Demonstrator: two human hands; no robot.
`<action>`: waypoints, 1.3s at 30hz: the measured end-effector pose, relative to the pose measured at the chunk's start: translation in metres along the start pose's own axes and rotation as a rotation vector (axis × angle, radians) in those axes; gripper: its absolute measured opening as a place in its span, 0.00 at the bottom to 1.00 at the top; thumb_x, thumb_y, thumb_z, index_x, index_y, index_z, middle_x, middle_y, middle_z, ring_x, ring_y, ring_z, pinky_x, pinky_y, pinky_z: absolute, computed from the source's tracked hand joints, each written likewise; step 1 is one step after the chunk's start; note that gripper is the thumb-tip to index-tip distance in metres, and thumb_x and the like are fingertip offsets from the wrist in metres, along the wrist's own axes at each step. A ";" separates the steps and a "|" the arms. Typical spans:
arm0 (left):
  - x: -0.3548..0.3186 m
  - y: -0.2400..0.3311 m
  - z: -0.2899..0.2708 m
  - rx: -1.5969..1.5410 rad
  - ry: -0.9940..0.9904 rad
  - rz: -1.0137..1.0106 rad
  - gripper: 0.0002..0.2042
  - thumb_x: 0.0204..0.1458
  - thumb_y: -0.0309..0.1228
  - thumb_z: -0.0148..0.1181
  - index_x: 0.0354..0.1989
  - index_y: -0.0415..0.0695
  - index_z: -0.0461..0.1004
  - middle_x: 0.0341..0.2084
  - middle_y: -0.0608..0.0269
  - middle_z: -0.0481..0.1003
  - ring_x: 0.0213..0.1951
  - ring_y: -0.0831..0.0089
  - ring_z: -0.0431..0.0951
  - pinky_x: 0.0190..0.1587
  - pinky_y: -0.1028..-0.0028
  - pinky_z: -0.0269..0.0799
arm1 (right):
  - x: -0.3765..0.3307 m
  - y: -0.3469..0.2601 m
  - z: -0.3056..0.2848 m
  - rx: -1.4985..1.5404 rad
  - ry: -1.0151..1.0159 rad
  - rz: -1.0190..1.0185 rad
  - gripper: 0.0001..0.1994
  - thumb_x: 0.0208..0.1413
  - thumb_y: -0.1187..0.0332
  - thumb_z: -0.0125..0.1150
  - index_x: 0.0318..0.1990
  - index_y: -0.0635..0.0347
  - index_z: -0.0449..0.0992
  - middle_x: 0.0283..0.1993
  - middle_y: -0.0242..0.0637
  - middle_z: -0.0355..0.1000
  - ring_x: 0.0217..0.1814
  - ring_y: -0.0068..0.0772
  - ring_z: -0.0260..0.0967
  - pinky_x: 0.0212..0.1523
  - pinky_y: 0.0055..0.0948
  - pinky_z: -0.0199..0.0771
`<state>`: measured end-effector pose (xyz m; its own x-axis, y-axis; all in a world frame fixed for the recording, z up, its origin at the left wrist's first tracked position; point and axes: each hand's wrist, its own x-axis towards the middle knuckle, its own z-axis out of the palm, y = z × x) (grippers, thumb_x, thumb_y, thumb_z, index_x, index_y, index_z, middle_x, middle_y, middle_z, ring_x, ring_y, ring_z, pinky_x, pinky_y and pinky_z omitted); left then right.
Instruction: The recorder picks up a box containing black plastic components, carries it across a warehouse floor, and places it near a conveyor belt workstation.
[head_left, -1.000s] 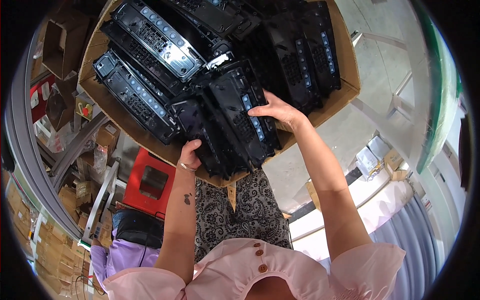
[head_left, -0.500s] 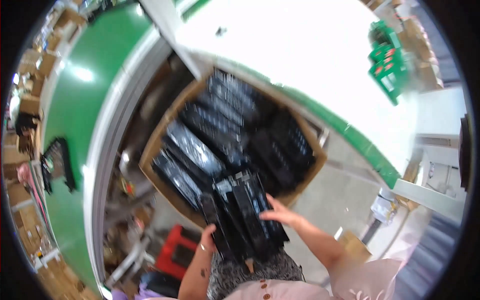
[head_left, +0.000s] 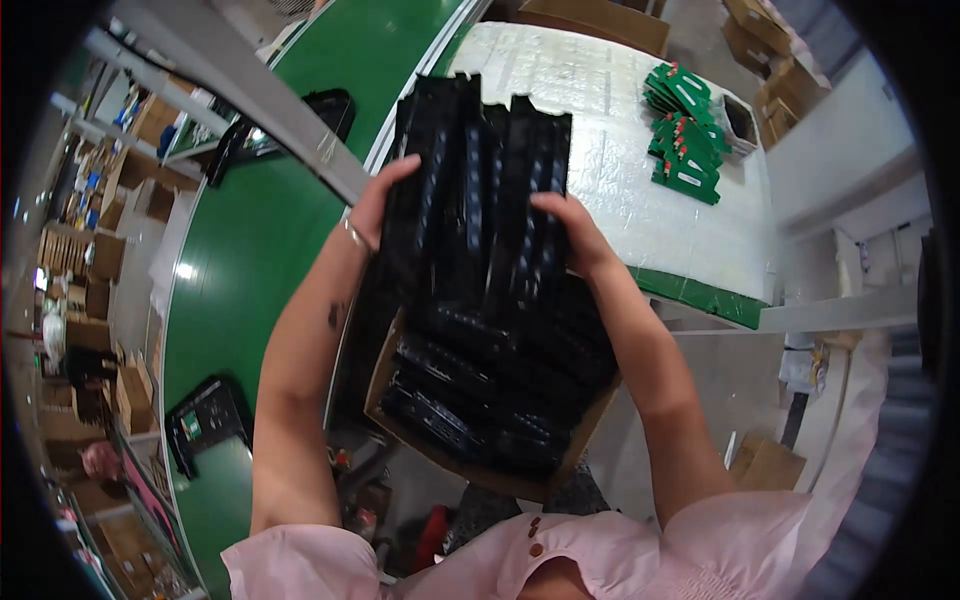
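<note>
White tabletop (head_left: 640, 190) beyond, green conveyor belt (head_left: 270, 230) alongside. Left hand (head_left: 375, 205) and right hand (head_left: 575, 235) grip a stack of black trays (head_left: 475, 190). Cardboard box (head_left: 470, 470) of trays below.

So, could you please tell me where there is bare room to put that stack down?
The white table is bare between the black trays and the green boards. The cardboard box is full.

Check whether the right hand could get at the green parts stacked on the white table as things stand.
Probably not right now: the right hand and left hand both grip a stack of black trays, and the green parts lie apart, further along the white table.
</note>
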<state>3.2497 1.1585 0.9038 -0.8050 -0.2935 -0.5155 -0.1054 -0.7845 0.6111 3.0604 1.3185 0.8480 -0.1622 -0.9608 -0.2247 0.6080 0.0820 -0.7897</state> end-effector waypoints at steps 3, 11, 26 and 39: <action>0.053 0.034 -0.017 0.002 -0.059 0.039 0.16 0.44 0.41 0.52 0.34 0.40 0.73 0.27 0.58 0.75 0.26 0.67 0.76 0.30 0.68 0.74 | 0.057 -0.001 -0.022 0.010 0.050 -0.050 0.16 0.42 0.64 0.54 0.39 0.58 0.63 0.29 0.30 0.65 0.28 0.22 0.65 0.28 0.23 0.68; 0.099 0.049 -0.042 0.174 0.128 0.020 0.14 0.42 0.41 0.54 0.30 0.43 0.74 0.25 0.62 0.75 0.24 0.72 0.75 0.27 0.74 0.73 | 0.090 0.017 -0.021 0.017 0.250 -0.041 0.13 0.39 0.60 0.56 0.30 0.57 0.69 0.24 0.30 0.68 0.22 0.20 0.66 0.24 0.21 0.68; 0.112 0.065 -0.076 1.265 0.728 0.402 0.35 0.39 0.46 0.49 0.54 0.38 0.51 0.49 0.47 0.61 0.50 0.54 0.61 0.52 0.67 0.53 | 0.114 0.034 -0.019 -0.907 0.677 -0.320 0.36 0.36 0.52 0.53 0.51 0.71 0.55 0.52 0.55 0.52 0.55 0.53 0.49 0.55 0.38 0.50; 0.106 0.009 -0.037 1.929 0.859 0.363 0.31 0.44 0.60 0.37 0.58 0.67 0.44 0.60 0.63 0.39 0.59 0.43 0.31 0.55 0.44 0.30 | 0.110 0.029 0.007 -1.225 0.722 -0.333 0.35 0.47 0.56 0.46 0.59 0.63 0.42 0.60 0.52 0.41 0.61 0.53 0.38 0.57 0.45 0.42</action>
<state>3.1850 1.1005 0.8329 -0.5839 -0.8119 0.0005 -0.8054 0.5793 0.1253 3.0651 1.2131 0.8044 -0.7310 -0.6714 0.1218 -0.5039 0.4108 -0.7598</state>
